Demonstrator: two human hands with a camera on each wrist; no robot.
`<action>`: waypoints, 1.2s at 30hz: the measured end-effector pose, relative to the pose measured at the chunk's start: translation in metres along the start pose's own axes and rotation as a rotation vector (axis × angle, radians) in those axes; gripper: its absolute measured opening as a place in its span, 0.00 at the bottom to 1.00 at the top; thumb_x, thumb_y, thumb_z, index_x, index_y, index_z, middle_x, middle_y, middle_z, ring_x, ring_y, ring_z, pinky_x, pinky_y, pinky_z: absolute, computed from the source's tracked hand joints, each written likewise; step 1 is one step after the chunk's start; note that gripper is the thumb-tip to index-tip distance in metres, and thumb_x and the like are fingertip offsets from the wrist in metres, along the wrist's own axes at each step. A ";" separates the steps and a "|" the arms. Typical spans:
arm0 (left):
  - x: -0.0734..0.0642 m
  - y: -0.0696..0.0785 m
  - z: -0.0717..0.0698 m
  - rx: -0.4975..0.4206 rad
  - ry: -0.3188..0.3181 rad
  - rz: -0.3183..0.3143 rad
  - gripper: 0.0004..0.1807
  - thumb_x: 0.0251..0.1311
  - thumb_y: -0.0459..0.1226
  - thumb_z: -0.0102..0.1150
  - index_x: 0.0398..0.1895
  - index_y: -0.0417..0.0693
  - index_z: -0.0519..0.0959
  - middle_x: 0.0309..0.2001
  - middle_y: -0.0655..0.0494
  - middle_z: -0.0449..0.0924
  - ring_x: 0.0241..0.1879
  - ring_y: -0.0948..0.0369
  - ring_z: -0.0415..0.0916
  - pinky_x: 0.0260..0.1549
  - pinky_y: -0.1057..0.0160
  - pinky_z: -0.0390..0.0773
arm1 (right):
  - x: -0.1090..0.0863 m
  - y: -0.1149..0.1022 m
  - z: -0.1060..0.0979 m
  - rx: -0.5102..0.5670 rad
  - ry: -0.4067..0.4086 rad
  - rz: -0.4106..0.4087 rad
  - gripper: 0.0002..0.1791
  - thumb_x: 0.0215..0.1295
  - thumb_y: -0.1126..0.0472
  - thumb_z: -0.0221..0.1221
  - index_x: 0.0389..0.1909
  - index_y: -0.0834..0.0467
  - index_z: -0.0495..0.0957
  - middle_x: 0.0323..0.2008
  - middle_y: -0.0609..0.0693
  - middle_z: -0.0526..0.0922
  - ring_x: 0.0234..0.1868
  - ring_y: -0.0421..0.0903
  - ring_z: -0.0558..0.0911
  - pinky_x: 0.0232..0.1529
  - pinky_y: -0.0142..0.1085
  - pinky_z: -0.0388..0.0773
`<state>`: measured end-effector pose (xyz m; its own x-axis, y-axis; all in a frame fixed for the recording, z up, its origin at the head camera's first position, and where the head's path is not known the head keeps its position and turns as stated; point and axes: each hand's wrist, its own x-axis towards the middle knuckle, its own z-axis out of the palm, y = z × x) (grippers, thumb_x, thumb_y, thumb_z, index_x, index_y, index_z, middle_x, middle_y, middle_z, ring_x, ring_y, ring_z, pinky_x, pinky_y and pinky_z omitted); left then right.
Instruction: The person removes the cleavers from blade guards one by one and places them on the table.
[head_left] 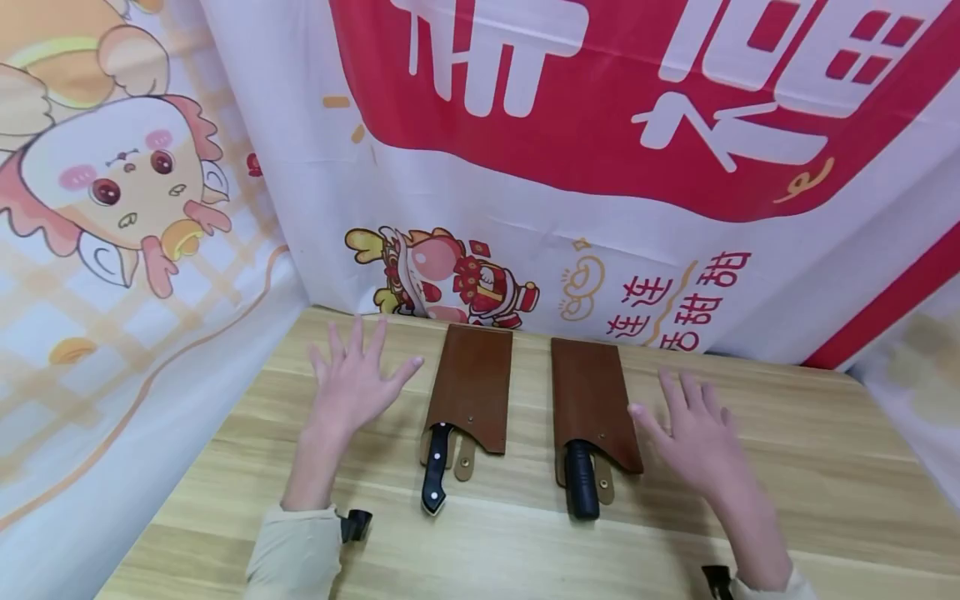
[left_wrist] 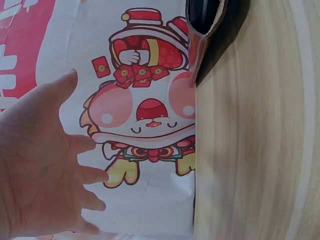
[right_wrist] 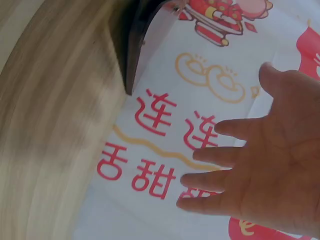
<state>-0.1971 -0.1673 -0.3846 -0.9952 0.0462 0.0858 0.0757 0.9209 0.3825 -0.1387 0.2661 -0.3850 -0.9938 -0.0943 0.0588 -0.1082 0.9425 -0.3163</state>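
Observation:
Two knives lie side by side on a wooden table, each with its blade hidden in a brown leather sheath. The left sheath (head_left: pixel 472 379) has a black riveted knife handle (head_left: pixel 435 471) sticking out toward the front. From the right sheath (head_left: pixel 592 396) comes a plain black knife handle (head_left: pixel 582 482). My left hand (head_left: pixel 354 379), fingers spread, hovers left of the left sheath and holds nothing. My right hand (head_left: pixel 697 429), also spread and holding nothing, is just right of the right sheath, its thumb near the sheath's edge. Both wrist views show the palms with straight fingers.
The wooden table (head_left: pixel 480 558) ends at the back against a printed white and red cloth (head_left: pixel 480 183). Another patterned cloth (head_left: pixel 247 350) hangs along the left side. Sheath straps with snaps, such as the left strap (head_left: pixel 465 460), stick out beside the handles.

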 end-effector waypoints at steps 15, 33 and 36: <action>0.009 -0.007 0.013 -0.300 -0.057 -0.047 0.43 0.78 0.58 0.44 0.82 0.37 0.50 0.77 0.27 0.51 0.74 0.31 0.54 0.68 0.30 0.58 | 0.004 -0.064 0.009 0.191 0.231 -0.146 0.22 0.78 0.48 0.58 0.50 0.65 0.85 0.43 0.59 0.88 0.40 0.57 0.87 0.45 0.56 0.83; 0.011 -0.002 0.024 -0.444 -0.082 -0.051 0.38 0.78 0.50 0.49 0.79 0.33 0.56 0.76 0.30 0.56 0.75 0.34 0.55 0.71 0.35 0.57 | 0.022 -0.114 0.038 0.509 0.212 -0.123 0.16 0.78 0.53 0.59 0.34 0.59 0.87 0.26 0.49 0.86 0.27 0.41 0.83 0.29 0.34 0.80; 0.011 -0.001 0.027 -0.448 -0.078 -0.060 0.38 0.78 0.50 0.49 0.78 0.31 0.57 0.75 0.29 0.58 0.73 0.34 0.58 0.71 0.36 0.59 | 0.024 -0.122 0.043 0.619 0.188 -0.091 0.15 0.77 0.55 0.60 0.33 0.60 0.87 0.26 0.49 0.87 0.27 0.43 0.86 0.30 0.33 0.83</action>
<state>-0.2102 -0.1576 -0.4088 -0.9990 0.0424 -0.0119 0.0193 0.6655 0.7462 -0.1509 0.1350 -0.3852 -0.9645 -0.0547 0.2582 -0.2426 0.5690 -0.7857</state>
